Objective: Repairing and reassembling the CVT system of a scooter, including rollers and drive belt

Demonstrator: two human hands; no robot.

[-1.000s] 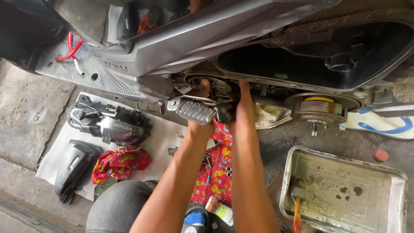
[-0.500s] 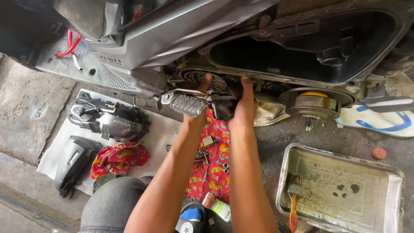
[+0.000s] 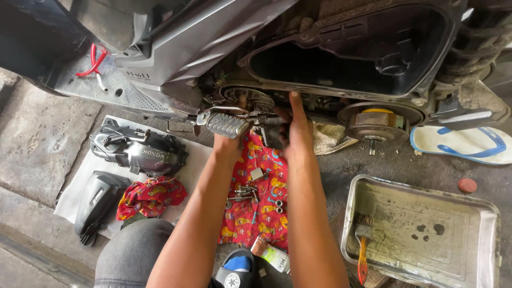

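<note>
1. Since the earlier frame, the right hand (image 3: 296, 128) has been shifted slightly up along the lower edge of the open engine case (image 3: 346, 58); the left hand (image 3: 230, 140) has stayed behind the footpeg (image 3: 226, 124).
2. Right hand: fingers extended and held close together, pointing up, fingertips (image 3: 293, 97) touching the case edge just right of the round drive pulley (image 3: 250, 98). Nothing is seen gripped.
3. Left hand: mostly hidden by the footpeg; one fingertip is seen reaching up to the drive pulley. Whether it is spread or closed cannot be told.
4. Drive pulley: seated at the front end of the case, directly above the footpeg, between the two hands.
5. Clutch assembly (image 3: 376, 121) is seen at the rear end of the case, well apart from both hands.
6. Red patterned cloth (image 3: 258, 205) is laid on the floor under the forearms, with bolts and small parts (image 3: 245, 193) scattered on it.
7. Removed black cover (image 3: 140, 152) is laid on a white sheet to the left; a dented metal tray (image 3: 469, 213) with a brush (image 3: 362, 250) is placed to the right, near a blue-and-white sandal (image 3: 466, 144).
</note>
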